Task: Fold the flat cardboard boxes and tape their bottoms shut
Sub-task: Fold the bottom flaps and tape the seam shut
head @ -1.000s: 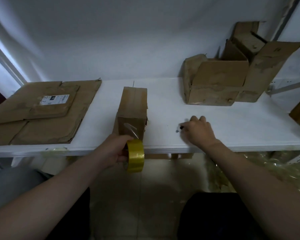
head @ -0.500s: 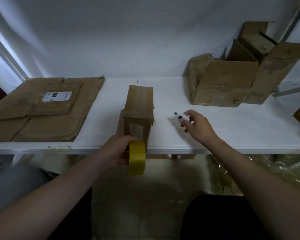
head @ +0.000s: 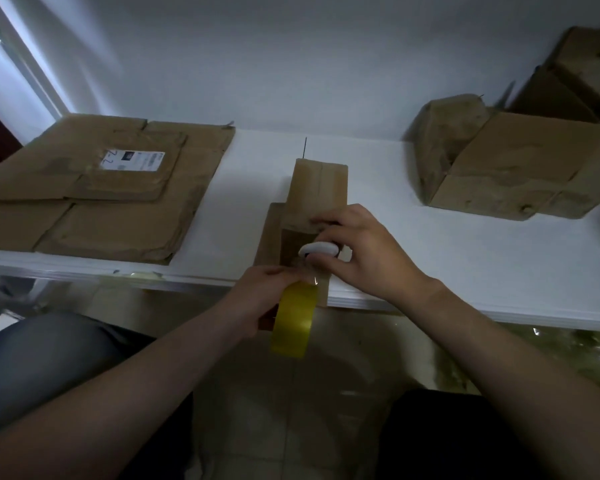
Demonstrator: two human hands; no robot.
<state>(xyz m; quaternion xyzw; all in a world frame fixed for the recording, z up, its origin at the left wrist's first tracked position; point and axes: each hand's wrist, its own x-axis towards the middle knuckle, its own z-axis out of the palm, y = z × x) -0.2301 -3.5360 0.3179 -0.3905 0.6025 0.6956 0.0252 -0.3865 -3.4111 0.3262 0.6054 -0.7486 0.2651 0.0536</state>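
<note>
A small folded cardboard box (head: 317, 192) stands at the front edge of the white table (head: 465, 258), a strip of tape running over its top. My left hand (head: 260, 292) grips a yellow tape roll (head: 294, 320) just below the box's near face, the tape stretched up to the box. My right hand (head: 364, 252) holds a small white cutter (head: 318, 250) against the box's near face, right above the roll.
A stack of flat cardboard boxes (head: 94, 188) with a white label lies on the table's left. Several folded boxes (head: 520, 164) stand at the back right. Clear plastic wrap (head: 568, 358) lies on the floor under the table's right side.
My right hand picked the white cutter up from the table and brought it left to the box's near face. The left hand stayed holding the tape roll there.
</note>
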